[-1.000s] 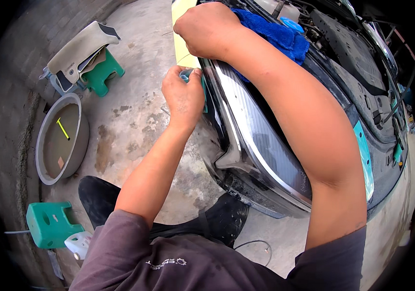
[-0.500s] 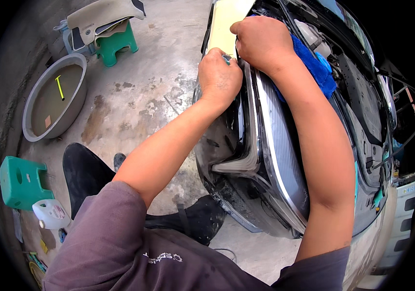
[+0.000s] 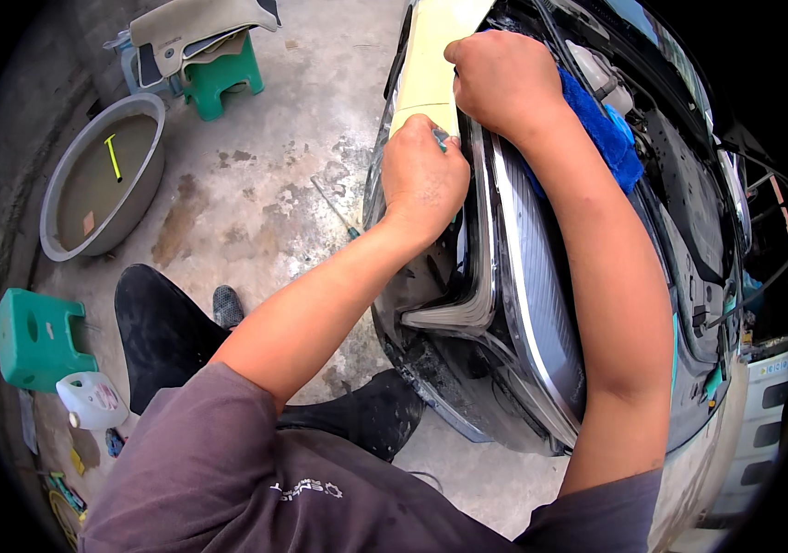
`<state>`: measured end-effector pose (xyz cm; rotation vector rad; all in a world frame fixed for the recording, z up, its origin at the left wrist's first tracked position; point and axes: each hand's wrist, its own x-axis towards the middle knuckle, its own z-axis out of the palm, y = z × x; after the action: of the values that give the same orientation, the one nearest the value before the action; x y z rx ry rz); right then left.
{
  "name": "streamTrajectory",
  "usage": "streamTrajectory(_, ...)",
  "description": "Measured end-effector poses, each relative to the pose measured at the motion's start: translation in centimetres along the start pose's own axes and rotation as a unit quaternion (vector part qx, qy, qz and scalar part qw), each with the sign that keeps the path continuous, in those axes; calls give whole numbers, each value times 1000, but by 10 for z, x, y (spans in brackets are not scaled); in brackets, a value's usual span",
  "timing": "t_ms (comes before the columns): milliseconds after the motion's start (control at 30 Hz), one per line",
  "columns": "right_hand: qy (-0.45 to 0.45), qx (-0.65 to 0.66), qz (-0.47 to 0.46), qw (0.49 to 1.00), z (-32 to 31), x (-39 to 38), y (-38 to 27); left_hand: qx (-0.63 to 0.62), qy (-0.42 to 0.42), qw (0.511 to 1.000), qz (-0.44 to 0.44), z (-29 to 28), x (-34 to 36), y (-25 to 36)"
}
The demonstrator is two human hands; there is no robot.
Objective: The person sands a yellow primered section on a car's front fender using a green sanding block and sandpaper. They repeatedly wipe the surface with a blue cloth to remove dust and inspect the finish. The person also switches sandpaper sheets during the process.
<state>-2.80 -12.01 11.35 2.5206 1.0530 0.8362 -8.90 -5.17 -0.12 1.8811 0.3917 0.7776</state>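
Note:
A yellow strip [image 3: 431, 64] lies along the front of a car, with a thin dark line across it just beyond my left hand. My left hand [image 3: 424, 175] is closed at the strip's near end; a bit of a small teal-green tool [image 3: 441, 138] shows between thumb and fingers, the rest hidden. My right hand [image 3: 509, 81] is a fist at the strip's right edge, knuckles up; whatever it grips is out of sight. A blue cloth [image 3: 596, 129] lies beside my right wrist on the engine bay's edge. Below both hands runs the headlight [image 3: 541, 276] with its chrome trim.
On the concrete floor, a screwdriver [image 3: 351, 231] lies left of the bumper. Farther left are a grey tub [image 3: 150, 138] of murky water with a yellow-green tool in it, green stools [image 3: 35, 341] and a white jug [image 3: 94, 401]. Mats [image 3: 200, 32] cover the far stool.
My left hand has slid a little toward me and to the right, uncovering more of the yellow strip. The right fist keeps its place on the strip's edge.

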Motion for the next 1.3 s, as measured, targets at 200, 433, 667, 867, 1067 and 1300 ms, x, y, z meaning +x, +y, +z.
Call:
streamTrajectory(200, -4, 5, 1, 1000, 1, 0, 0, -15, -36, 999, 15, -11, -23, -4)
streamTrajectory(433, 23, 16, 13, 1000, 2, -2, -1, -19, -34, 999, 6, 2, 31, 3)
streamTrajectory(667, 6, 29, 38, 999, -8, 1, -4, -56, -35, 998, -16, 10, 68, -6)
streamTrajectory(867, 90, 72, 78, 990, 10, -9, 15, -300, -142, 928, -167, -15, 43, -8)
streamTrajectory(1067, 111, 69, 61, 990, 8, -8, 12, -208, -129, 963, -115, -9, 36, -20)
streamTrajectory(1300, 95, 59, 49, 993, 7, -9, 8, -5, 11, 999, 46, 3, 28, -12)
